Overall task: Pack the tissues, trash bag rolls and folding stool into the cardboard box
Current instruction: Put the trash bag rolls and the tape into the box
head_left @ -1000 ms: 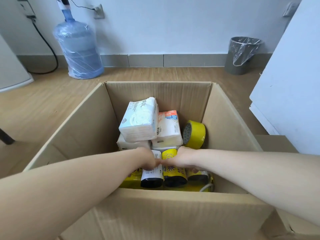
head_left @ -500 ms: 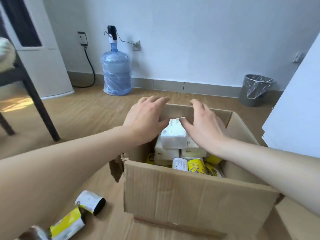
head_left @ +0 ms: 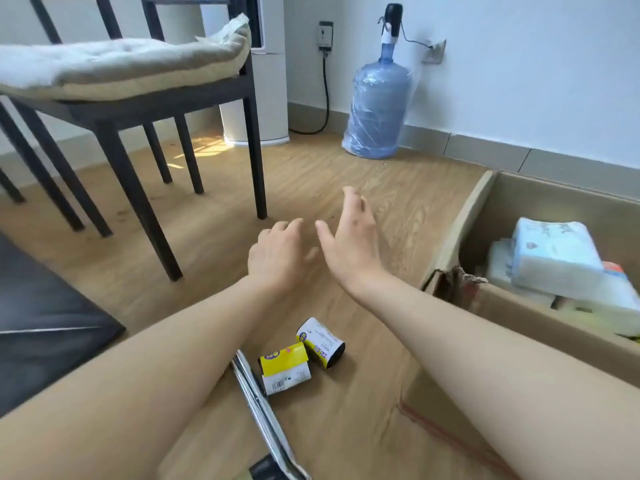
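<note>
The cardboard box [head_left: 450, 233] stands at the right, with white tissue packs [head_left: 557, 261] stacked inside. Two trash bag rolls lie on the floor near me: one with a yellow label [head_left: 284, 367] and one black roll with a white and yellow wrapper [head_left: 320, 342]. A silver metal leg [head_left: 258, 407], seemingly of the folding stool, runs beside them toward the bottom edge. My left hand [head_left: 277, 256] hovers above the floor, fingers loosely curled and holding nothing. My right hand [head_left: 349, 242] is right beside it, fingers spread and empty. Both are left of the box.
A dark chair [head_left: 138, 109] with a beige cushion stands at the back left. A blue water jug [head_left: 377, 109] and a white appliance [head_left: 256, 81] stand by the wall. A dark object [head_left: 41, 323] lies at the left on the wooden floor.
Both hands left the top of the box and swung left over the floor. My view turned left, so the box sits at the right edge and the floor rolls are central.
</note>
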